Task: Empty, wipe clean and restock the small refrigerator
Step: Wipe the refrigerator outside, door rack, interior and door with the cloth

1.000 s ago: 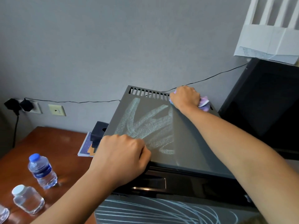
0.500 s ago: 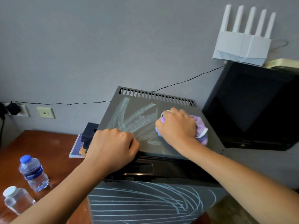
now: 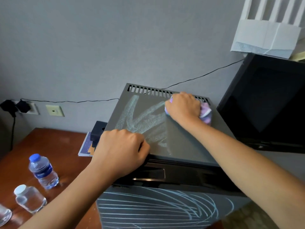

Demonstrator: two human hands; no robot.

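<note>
Currently the right hand (image 3: 183,109) grips a crumpled lilac-and-white cloth (image 3: 205,114), pressing it on the rear of the small grey metal refrigerator (image 3: 186,142) top, next to the vent slots. Left hand (image 3: 121,151) is curled over the top's front left edge, bracing it. Pale streaky wipe marks (image 3: 142,119) lie between the two hands. Left of the left hand, on the brown wooden counter (image 3: 54,146): a clear plastic water bottle with blue cap (image 3: 43,171), water inside, upright; nearer, a clear squat bottle with white cap (image 3: 29,198), contents clear. Right of the right hand: black monitor (image 3: 267,103).
</note>
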